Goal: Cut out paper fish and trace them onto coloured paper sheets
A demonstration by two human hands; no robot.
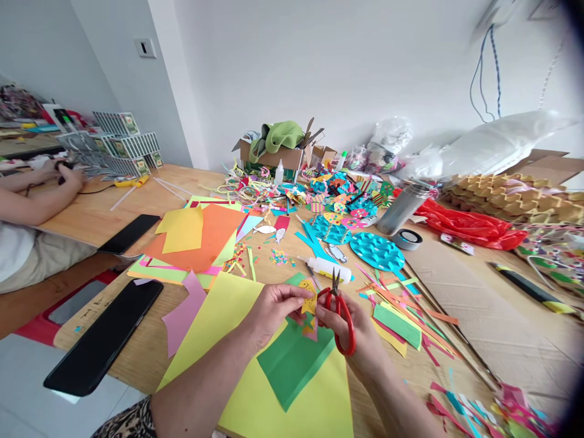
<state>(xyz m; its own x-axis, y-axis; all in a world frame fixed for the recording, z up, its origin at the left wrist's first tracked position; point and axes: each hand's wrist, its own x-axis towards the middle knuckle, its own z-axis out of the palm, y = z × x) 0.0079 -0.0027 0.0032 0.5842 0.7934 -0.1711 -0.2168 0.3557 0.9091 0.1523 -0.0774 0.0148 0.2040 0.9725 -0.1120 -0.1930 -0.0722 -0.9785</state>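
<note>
In my left hand [278, 309] a small yellow paper cutout [309, 297] with dark drawn marks is pinched between thumb and fingers. My right hand [353, 325] grips red-handled scissors [345, 316], whose dark blades point up and away from me. The right thumb is close to the cutout's edge; whether it touches cannot be made out. Below both hands lies a folded green sheet [296, 365] on a large yellow sheet [246, 389]. A small pink scrap [311, 330] shows under the cutout. Just beyond the hands, a white glue bottle [329, 269] lies on its side.
Orange and yellow sheets [182, 230] are stacked left, near two black phones [107, 334]. Paper strips [410, 310], blue scalloped discs [378, 250], a metal flask [403, 208], tape [407, 239] and a box cutter [529, 287] lie right. Another person's hands [64, 173] are far left.
</note>
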